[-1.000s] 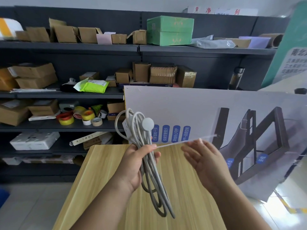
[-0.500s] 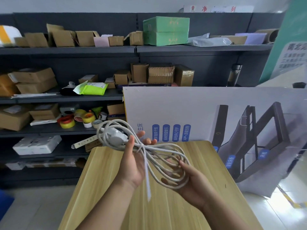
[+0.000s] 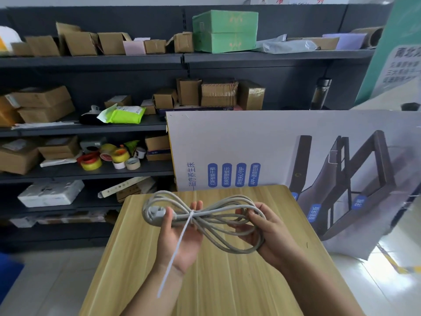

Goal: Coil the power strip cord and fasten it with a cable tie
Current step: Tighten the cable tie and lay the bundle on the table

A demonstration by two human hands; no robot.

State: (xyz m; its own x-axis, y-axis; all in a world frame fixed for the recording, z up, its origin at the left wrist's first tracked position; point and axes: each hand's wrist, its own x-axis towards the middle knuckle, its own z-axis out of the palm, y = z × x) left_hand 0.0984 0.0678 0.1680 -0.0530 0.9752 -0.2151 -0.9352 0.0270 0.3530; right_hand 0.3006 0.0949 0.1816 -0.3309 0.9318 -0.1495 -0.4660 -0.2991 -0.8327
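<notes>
In the head view, the coiled cord [image 3: 205, 218] is held level above the wooden bench [image 3: 227, 281]. Its left end is cradled in the left hand [image 3: 180, 238], palm up, fingers loosely curled. The right loops are gripped by the right hand [image 3: 268, 233]. The middle is cinched by a white cable tie [image 3: 180, 242], whose tail hangs down over the left palm.

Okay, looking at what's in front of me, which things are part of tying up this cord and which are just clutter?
Part of the job:
coiled power strip cord
white cable tie cinched around its middle
left hand
right hand
wooden table

Just lying about:
tape rolls
green box
cardboard boxes
printed board
</notes>
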